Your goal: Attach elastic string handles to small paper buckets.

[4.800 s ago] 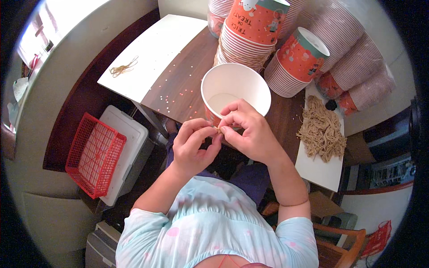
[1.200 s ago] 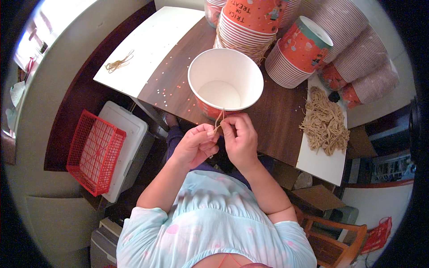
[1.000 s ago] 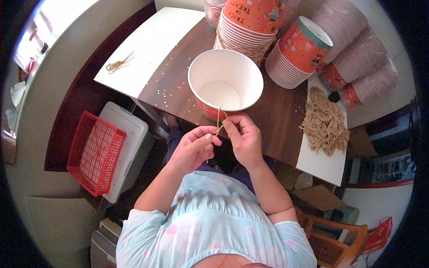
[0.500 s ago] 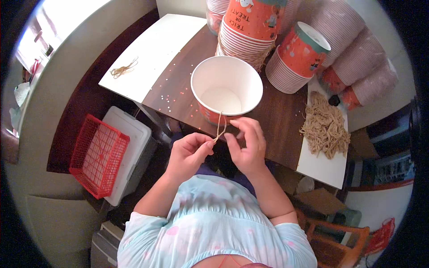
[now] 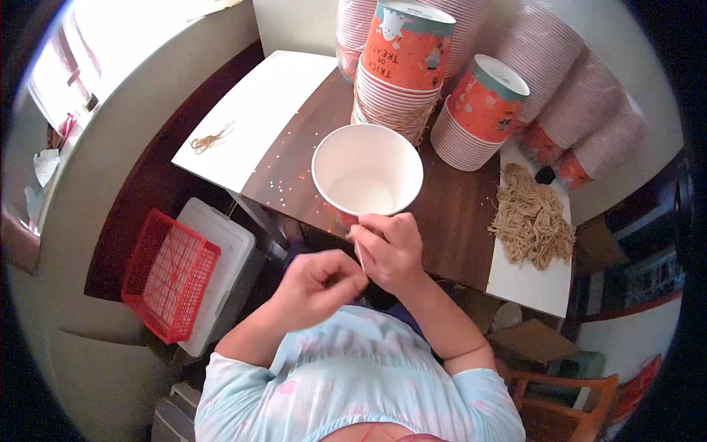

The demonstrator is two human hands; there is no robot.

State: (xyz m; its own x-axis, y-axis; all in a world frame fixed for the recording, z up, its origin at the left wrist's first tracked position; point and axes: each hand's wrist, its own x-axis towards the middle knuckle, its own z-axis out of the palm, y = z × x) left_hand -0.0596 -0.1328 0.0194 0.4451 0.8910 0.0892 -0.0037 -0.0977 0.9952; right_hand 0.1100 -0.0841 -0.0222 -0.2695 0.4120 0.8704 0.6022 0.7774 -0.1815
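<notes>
A white-lined paper bucket (image 5: 367, 158) with an orange outside stands at the table's near edge, its mouth toward me. Close below its rim, my right hand (image 5: 392, 250) is closed with its fingertips pinched on a thin twine cord (image 5: 359, 255). The cord runs down from those fingers toward my left hand (image 5: 318, 289), which is curled with thumb and forefinger pinched at its lower end. Fingers cover the place where the cord meets the bucket, so I cannot tell how it is attached.
Stacked orange buckets (image 5: 405, 62) stand behind, and another stack (image 5: 482, 110) is to their right. A heap of twine pieces (image 5: 532, 219) lies on the right white board. A few strands (image 5: 211, 138) lie at left. A red basket (image 5: 171, 276) rests on a lidded bin below.
My right hand has closed from a loose, spread pose onto the cord near the rim. My left hand has shifted lower, drawing the cord's loop tight. The view has tilted slightly.
</notes>
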